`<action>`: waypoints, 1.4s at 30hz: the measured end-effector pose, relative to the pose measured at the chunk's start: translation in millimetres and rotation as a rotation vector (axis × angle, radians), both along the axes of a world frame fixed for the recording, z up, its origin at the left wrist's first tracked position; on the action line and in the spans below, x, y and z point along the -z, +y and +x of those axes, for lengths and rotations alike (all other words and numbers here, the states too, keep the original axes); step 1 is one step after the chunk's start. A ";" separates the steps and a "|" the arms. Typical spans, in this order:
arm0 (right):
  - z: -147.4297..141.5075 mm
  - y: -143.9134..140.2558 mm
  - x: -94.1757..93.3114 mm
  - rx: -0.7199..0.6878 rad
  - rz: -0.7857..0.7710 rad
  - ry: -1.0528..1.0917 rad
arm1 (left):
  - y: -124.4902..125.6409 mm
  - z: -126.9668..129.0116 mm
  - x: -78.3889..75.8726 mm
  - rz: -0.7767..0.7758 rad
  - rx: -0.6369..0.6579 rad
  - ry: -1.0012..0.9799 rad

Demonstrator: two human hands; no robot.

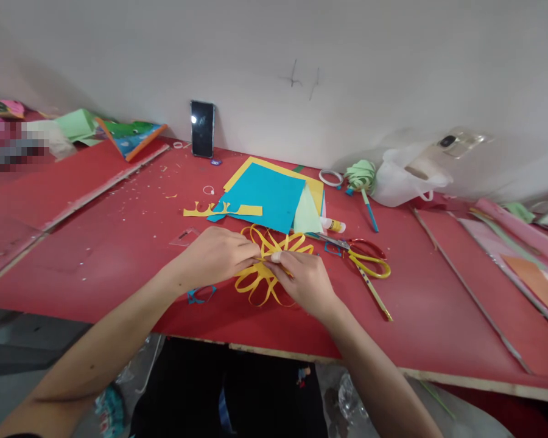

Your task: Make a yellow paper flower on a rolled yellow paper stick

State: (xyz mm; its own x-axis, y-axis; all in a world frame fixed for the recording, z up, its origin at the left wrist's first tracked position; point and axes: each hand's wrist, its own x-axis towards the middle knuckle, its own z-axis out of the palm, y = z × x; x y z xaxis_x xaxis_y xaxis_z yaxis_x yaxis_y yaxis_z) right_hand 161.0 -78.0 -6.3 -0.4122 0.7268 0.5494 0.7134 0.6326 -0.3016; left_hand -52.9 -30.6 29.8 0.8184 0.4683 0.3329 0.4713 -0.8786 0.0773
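Note:
A yellow paper flower (261, 291) made of looped strips lies on the red table near its front edge. Over its middle, my left hand (226, 250) has its fingers pinched on the yellow paper. My right hand (304, 277) meets it from the other side, thumb and fingers closed at the flower's centre. What exactly lies between the fingertips is mostly hidden. Just beyond the hands are blue paper sheets (262, 191) over yellow paper (319, 191), and a cut yellow strip (250, 210). Scissors (368, 258) with red and yellow handles rest right of my right hand.
A patterned pencil (375, 293), a glue stick (333, 225) and a tape roll (330, 177) lie to the right. Behind them are a green paper rose (361, 176) and a white plastic bag (404, 176). A phone (203, 129) leans against the wall. Blue paper scraps (201, 295) lie near the front.

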 end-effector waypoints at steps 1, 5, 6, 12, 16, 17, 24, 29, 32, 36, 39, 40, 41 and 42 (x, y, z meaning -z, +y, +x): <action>0.0 0.1 0.3 0.005 0.005 0.001 | 0.1 0.1 0.8 0.001 0.004 -0.001; -0.7 0.0 0.2 0.003 0.031 -0.004 | 0.7 0.8 3.9 0.018 0.017 0.004; -1.0 -0.2 -0.3 0.004 0.029 -0.002 | 0.7 1.1 3.9 0.021 0.020 0.010; -1.9 -1.5 -2.4 0.018 -0.049 -0.005 | 0.0 1.9 -1.1 0.054 0.017 -0.011; -1.9 -1.2 -0.4 0.026 -0.032 -0.014 | 0.2 2.1 -1.8 0.043 0.018 -0.025; -1.9 -1.1 0.0 0.032 -0.018 -0.015 | 0.3 2.2 -1.2 0.039 0.017 -0.026; -2.1 -1.1 0.3 0.026 0.030 0.006 | 0.4 2.0 3.2 0.048 0.038 -0.020; -2.4 -0.6 2.1 0.041 -0.053 -0.021 | 0.3 1.0 0.2 0.048 0.029 -0.029; -2.5 -0.1 3.4 0.048 -0.044 -0.019 | 0.1 1.8 -0.9 0.035 0.030 -0.041; -2.0 0.4 3.6 0.049 0.015 -0.010 | 0.6 3.9 1.0 0.029 0.035 -0.027; -1.9 0.3 2.8 0.044 0.023 -0.005 | 1.1 4.0 2.3 0.052 0.052 -0.020; -2.1 0.1 2.4 0.049 0.018 0.001 | 1.1 3.6 2.3 0.056 0.055 -0.025; -2.3 -0.1 2.1 0.054 0.006 0.007 | 1.1 3.1 1.9 0.056 0.055 -0.032; -2.5 -0.3 1.8 0.053 -0.011 0.014 | 0.9 2.7 1.3 0.052 0.053 -0.041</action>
State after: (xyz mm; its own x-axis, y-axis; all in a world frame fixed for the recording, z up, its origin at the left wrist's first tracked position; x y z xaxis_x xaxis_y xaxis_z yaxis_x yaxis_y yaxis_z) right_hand 158.5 -78.4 -8.0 -0.3649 0.7537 0.5466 0.7417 0.5902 -0.3188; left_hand -50.3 -29.7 28.5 0.8269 0.4057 0.3894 0.4213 -0.9056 0.0488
